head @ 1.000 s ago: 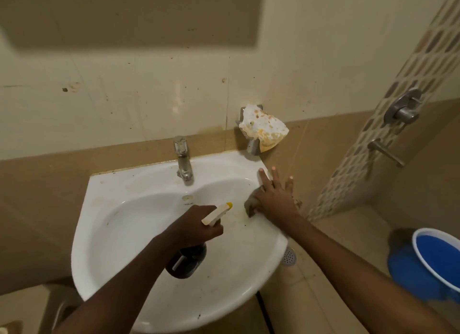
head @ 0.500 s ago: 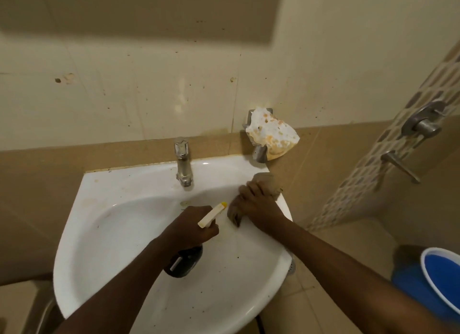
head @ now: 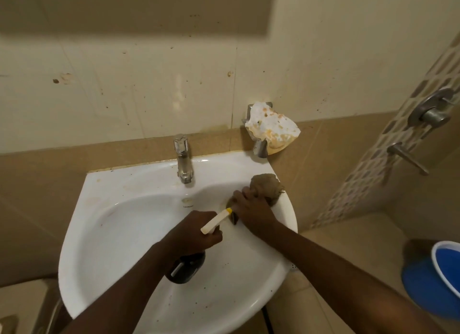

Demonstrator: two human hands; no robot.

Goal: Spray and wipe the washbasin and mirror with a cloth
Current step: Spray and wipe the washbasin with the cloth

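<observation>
A white corner washbasin (head: 119,224) hangs on the tiled wall, with a chrome tap (head: 183,159) at its back. My left hand (head: 196,231) grips a dark spray bottle (head: 185,269) over the bowl, and the bottle's cream nozzle with a yellow tip (head: 216,220) points right. My right hand (head: 251,209) holds a bunched brown cloth (head: 267,186) against the basin's right rim. The dark lower edge of the mirror (head: 124,7) shows at the top left.
A stained soap dish (head: 271,129) is fixed to the wall behind the basin's right corner. Shower fittings (head: 433,114) stick out of the patterned wall at the right. A blue bucket (head: 433,281) stands on the floor at the lower right.
My right hand went from lying flat on the cloth to bunching it and sliding it back along the right rim. My left hand with the spray bottle barely moved.
</observation>
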